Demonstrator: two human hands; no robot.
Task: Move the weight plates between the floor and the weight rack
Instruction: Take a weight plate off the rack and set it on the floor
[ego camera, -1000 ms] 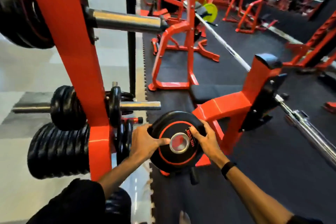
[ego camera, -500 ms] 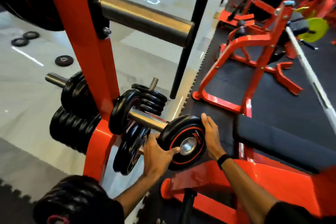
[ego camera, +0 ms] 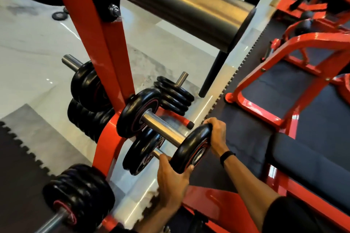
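Observation:
A small black weight plate (ego camera: 187, 147) with a red ring sits on the outer end of a chrome peg (ego camera: 162, 128) of the red weight rack (ego camera: 111, 58). My left hand (ego camera: 174, 179) grips its lower edge and my right hand (ego camera: 216, 134) grips its upper edge. Another black plate (ego camera: 136, 111) rests further in on the same peg, against the rack's post. More black plates (ego camera: 144, 153) hang on a lower peg just below.
A thick chrome peg (ego camera: 180, 5) juts out overhead. Stacked plates (ego camera: 174, 96) sit on an upright pin behind, more plates (ego camera: 89, 87) hang on the rack's far side, and a loaded bar (ego camera: 75, 198) lies at lower left. A red bench frame (ego camera: 284, 85) and black pad (ego camera: 310, 168) stand on the right.
The plate came up from in front of the rack and slid onto the chrome peg's end. Both hands stayed on it while the view turned closer to the rack.

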